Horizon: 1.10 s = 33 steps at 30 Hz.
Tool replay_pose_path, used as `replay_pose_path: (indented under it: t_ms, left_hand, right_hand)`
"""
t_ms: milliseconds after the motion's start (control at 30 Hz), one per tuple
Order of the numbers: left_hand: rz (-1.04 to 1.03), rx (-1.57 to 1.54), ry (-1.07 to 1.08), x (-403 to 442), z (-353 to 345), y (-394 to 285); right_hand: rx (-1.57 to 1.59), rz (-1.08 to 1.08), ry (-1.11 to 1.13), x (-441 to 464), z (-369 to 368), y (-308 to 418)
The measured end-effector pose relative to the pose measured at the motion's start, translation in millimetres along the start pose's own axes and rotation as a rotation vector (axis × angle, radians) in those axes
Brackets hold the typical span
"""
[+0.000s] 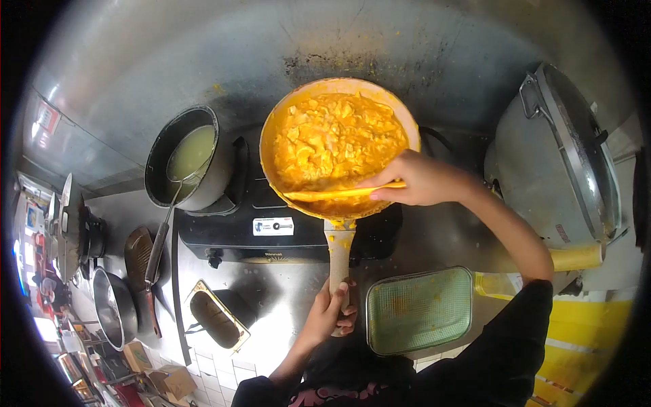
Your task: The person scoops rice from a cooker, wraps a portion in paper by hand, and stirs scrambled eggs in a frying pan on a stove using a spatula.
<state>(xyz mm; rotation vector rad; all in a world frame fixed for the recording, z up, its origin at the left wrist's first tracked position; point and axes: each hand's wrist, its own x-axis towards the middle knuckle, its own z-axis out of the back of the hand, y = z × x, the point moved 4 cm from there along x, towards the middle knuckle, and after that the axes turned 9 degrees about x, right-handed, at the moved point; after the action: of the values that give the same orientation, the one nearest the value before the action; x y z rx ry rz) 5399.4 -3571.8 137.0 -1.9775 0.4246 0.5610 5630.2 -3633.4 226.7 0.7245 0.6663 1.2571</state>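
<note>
A frying pan (369, 87) stands on the black stove (234, 234), full of chunky orange-yellow food (332, 136) in thick sauce. My left hand (328, 313) is wrapped round the pan's pale handle (338, 258). Over the right side of the pan, my right hand (426, 180) grips a long thin utensil (319, 195) coated in yellow sauce. It looks like a spatula seen edge-on, lying across the near part of the pan; its exact shape is unclear. Sauce is smeared on the rim and at the base of the handle.
Left of the pan sits a dark pot (215, 173) of pale green liquid with a long-handled strainer (163, 234) in it. A big lidded metal pot (542, 169) stands at right. A green tray (420, 312) and a rectangular tin (217, 319) lie in front.
</note>
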Motion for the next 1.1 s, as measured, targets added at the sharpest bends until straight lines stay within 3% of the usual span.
replay_pose_path:
  t_ms: [233, 300, 567, 600, 633, 667, 733, 833, 900, 933, 1033, 1100]
  left_hand:
    - [-0.011, 0.069, -0.041, 1.6, 0.2, 0.6]
    - [-0.019, 0.083, -0.057, 1.5, -0.1, 1.1]
    - [0.007, -0.003, -0.049, 0.9, -0.3, 4.4]
    - [0.003, -0.005, -0.047, 0.2, -1.7, 3.5]
    - [0.016, 0.0, -0.058, -0.3, -2.0, 2.5]
    - [0.03, 0.005, -0.07, -1.1, -1.7, 1.8]
    - [0.023, -0.014, -0.06, -0.2, -0.6, 3.6]
    - [0.005, -0.036, -0.04, -0.6, 0.1, 4.6]
    - [-0.012, -0.036, -0.024, -0.3, -1.0, 3.4]
    - [-0.009, -0.019, -0.028, -0.4, -0.8, 3.2]
    - [-0.002, -0.003, -0.038, -1.3, 0.0, 3.1]
    - [0.0, -0.014, -0.043, -1.5, 0.8, 4.3]
  right_hand:
    - [-0.019, 0.104, -0.343, 57.8, -19.8, -15.6]
    - [-0.192, -0.103, -0.411, 71.1, -19.3, -19.1]
    - [-0.395, -0.176, -0.507, 70.6, 32.9, -15.4]
    - [-0.303, -0.357, -0.421, 65.8, 47.7, -13.9]
    - [-0.233, -0.382, -0.423, 57.7, 61.0, -12.3]
    - [-0.35, -0.329, -0.388, 49.5, 74.0, -13.8]
    - [-0.198, -0.193, -0.237, 27.1, 90.7, 0.9]
    - [-0.265, -0.313, -0.075, 3.3, 106.5, 64.1]
    - [-0.378, -0.472, 0.221, -1.3, 102.0, 85.1]
    - [-0.436, -0.434, 0.321, 1.9, 97.7, 88.4]
    - [-0.678, -0.436, 0.444, 18.1, 62.0, 77.8]
    - [-0.774, -0.264, 0.231, 19.4, 23.4, 74.3]
